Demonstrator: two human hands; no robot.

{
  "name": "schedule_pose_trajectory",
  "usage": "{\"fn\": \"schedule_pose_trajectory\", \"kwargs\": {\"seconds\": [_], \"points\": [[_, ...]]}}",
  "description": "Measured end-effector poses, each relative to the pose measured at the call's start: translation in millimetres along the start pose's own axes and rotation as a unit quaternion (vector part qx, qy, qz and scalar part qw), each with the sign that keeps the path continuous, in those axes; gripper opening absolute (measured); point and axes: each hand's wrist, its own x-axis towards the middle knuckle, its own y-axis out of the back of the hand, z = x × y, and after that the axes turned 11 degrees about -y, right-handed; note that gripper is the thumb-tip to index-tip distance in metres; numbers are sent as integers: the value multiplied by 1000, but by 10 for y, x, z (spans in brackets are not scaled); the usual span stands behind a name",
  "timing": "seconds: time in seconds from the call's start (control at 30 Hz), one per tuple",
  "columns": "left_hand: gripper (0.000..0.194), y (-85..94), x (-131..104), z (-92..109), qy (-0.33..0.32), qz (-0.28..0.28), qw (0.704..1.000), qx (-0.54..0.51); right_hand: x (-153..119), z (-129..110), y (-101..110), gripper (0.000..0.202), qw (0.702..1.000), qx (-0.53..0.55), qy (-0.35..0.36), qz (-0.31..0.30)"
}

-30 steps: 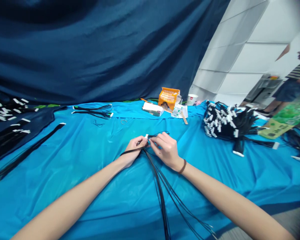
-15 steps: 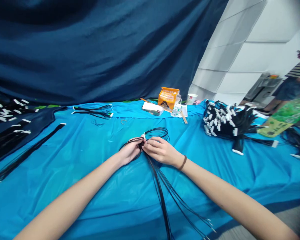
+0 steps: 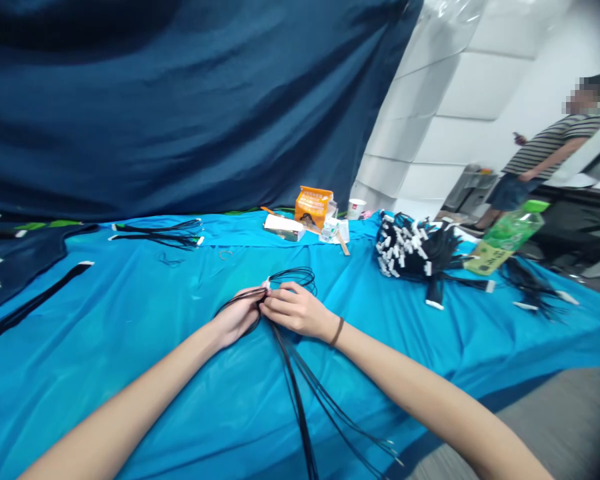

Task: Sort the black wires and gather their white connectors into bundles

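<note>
Both hands meet at a bundle of thin black wires [image 3: 296, 387] above the blue cloth. My left hand [image 3: 240, 317] is closed around the wires near a small white connector [image 3: 267, 283], and loops of wire bend past it on either side. Pressed against the same spot, my right hand [image 3: 296, 308] pinches the wires with its fingertips; the exact grip is hidden behind the fingers. Loose wire ends, some with pale tips, hang down toward the table's front edge.
A heap of black cables with white connectors [image 3: 405, 247] lies at right, beside a green bottle [image 3: 513, 237]. An orange bag [image 3: 313, 208], a white box [image 3: 283, 227] and a paper cup [image 3: 356, 209] stand at the back. More cables [image 3: 35, 300] lie at left. A person [image 3: 550, 147] stands beyond the table.
The camera has turned to the right, so everything sits further left and more of the standing person and bottle shows. Both hands keep their hold on the wires.
</note>
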Motion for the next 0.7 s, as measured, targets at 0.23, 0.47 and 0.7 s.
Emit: {"fn": "schedule_pose_trajectory", "kwargs": {"seconds": [0.23,0.47,0.7], "points": [[9,11,34,-4,-13,-9,1000,6,11,-21,-81,18,985,123,-117,-15],[5,-69,9,42,-38,-2,999,5,127,-85,28,16,835,413,-358,60],[8,-132,-43,69,-32,14,999,-11,188,168,202,24,600,554,-527,235]]}}
